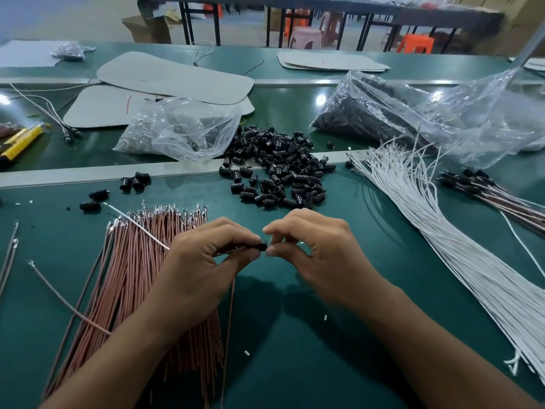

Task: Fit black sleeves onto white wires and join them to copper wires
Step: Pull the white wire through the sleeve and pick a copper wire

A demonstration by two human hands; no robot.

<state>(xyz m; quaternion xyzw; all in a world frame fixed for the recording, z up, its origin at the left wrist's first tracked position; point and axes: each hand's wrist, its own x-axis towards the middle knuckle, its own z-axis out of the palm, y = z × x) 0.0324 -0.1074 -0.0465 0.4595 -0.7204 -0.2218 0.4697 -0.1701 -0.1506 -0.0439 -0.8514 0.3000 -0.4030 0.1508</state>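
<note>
Head view: two hands mid-worktop [339,364], above the green surface. Left hand [203,261] fingers pinching one black sleeve [259,246], copper wire [228,335] trailing down. Right hand [318,249] fingers pinched at sleeve tip. Sleeve pile [280,169], copper bundle [141,278], white wires [442,240]: too many to count. Three plastic bags.

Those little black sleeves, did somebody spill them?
It looks so. The black sleeves lie in a loose heap spreading out from the open plastic bag, with a few strays off to the left. Tiny white bits also litter the green table.
</note>
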